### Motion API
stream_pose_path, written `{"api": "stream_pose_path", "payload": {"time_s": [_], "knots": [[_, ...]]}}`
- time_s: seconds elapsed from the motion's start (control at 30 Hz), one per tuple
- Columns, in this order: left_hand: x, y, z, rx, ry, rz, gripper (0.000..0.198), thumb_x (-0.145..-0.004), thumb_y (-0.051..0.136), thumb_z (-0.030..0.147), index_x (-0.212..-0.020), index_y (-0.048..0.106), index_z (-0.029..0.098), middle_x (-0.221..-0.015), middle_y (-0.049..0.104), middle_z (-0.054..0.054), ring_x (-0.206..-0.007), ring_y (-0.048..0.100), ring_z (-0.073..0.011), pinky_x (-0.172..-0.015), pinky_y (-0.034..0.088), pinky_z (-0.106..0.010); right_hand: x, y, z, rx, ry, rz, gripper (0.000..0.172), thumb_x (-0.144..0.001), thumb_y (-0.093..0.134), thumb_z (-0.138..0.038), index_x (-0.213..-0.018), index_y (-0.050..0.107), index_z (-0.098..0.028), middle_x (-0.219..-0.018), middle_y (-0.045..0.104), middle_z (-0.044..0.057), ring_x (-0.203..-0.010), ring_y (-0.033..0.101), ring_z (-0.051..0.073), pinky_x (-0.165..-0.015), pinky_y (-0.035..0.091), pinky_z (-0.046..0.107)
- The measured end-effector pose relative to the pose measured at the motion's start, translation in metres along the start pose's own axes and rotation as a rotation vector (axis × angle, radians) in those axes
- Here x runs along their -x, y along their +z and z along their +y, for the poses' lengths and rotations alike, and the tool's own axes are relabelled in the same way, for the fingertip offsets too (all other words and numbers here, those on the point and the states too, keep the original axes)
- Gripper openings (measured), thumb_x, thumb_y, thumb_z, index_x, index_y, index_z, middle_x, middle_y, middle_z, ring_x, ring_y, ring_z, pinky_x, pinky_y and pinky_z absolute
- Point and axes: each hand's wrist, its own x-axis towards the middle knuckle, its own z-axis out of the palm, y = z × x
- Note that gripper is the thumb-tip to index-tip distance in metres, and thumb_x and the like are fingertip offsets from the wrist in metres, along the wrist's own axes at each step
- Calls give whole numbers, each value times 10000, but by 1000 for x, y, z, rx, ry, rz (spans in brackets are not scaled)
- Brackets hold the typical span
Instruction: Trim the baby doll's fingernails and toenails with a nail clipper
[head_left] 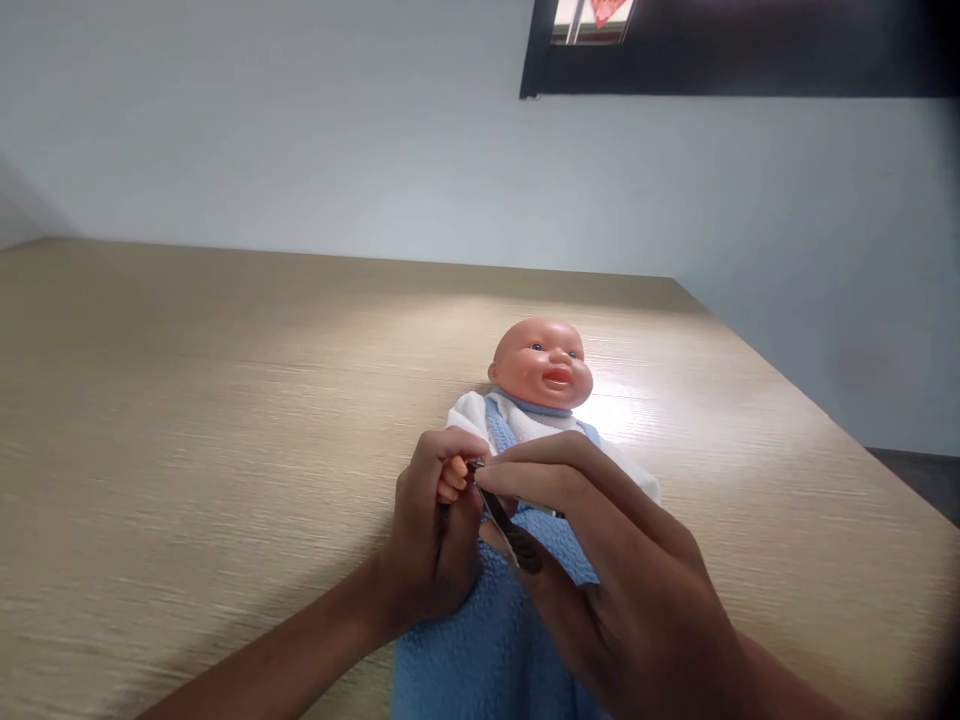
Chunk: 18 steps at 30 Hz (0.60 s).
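A baby doll (544, 368) in a white shirt and blue fleece overalls lies on its back on the wooden table (187, 420), head pointing away from me. My left hand (431, 545) is closed around the doll's small hand (452, 477), holding it up. My right hand (600, 560) pinches a metal nail clipper (504, 525), whose jaws touch the doll's fingertips. The doll's legs are hidden under my hands.
The table's right edge (787, 380) runs diagonally toward me, with dark floor (922, 480) beyond it. A pale wall (375, 130) stands behind the table, and a dark window frame (735, 50) sits high at the upper right.
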Motion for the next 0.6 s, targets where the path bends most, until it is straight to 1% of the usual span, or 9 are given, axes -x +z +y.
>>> {"api": "stream_pose_path", "payload": {"time_s": [0.07,0.2,0.27,0.33,0.43,0.53,0.6], "knots": [[-1,0,1,14,22,-14,165,-1105,436,362,-1193,527,256,-763,588,19,-556,529,-109,-529,456,-236,-2,-4,-1,24,4,-36,264,-957,506,11,-1122,575,-183,-1081,648,31,-938,660,110,-837,576,197],[-2,0,2,-44,53,21,153,-1092,473,377,-1167,535,259,-705,535,45,-506,451,-100,-486,415,-229,-3,-6,0,79,-31,-71,321,-943,524,36,-1193,558,-163,-1126,654,54,-995,638,153,-873,576,274],[-3,0,3,-59,68,23,125,-1079,508,345,-1166,534,259,-700,528,52,-500,440,-95,-476,409,-223,-5,-7,0,90,-56,-107,295,-961,509,37,-1182,570,-149,-1093,650,54,-969,618,152,-851,562,283],[-4,0,4,-63,89,16,127,-1053,555,281,-1176,527,265,-704,522,61,-502,437,-93,-473,405,-217,-8,-7,0,98,-68,-135,249,-976,496,36,-1125,587,-141,-1027,635,42,-914,597,139,-806,545,271],[-6,1,5,-51,94,1,157,-1035,565,213,-1173,513,267,-693,485,76,-502,413,-90,-477,396,-215,-12,-8,-1,96,-56,-129,221,-991,496,23,-1097,579,-153,-995,621,21,-870,584,121,-767,530,250],[-7,1,5,-18,88,10,48,-1060,527,278,-1096,505,255,-700,460,69,-518,387,-95,-483,381,-229,-13,-7,-2,48,-13,-137,246,-980,538,4,-1134,558,-187,-1076,633,7,-935,612,107,-829,535,225],[-6,-1,5,-23,37,3,101,-1056,547,342,-1048,498,255,-714,466,59,-550,401,-106,-511,403,-244,-14,-6,-2,27,-17,-150,246,-987,558,-15,-1160,556,-189,-1153,647,18,-1014,628,107,-896,532,212]]}}
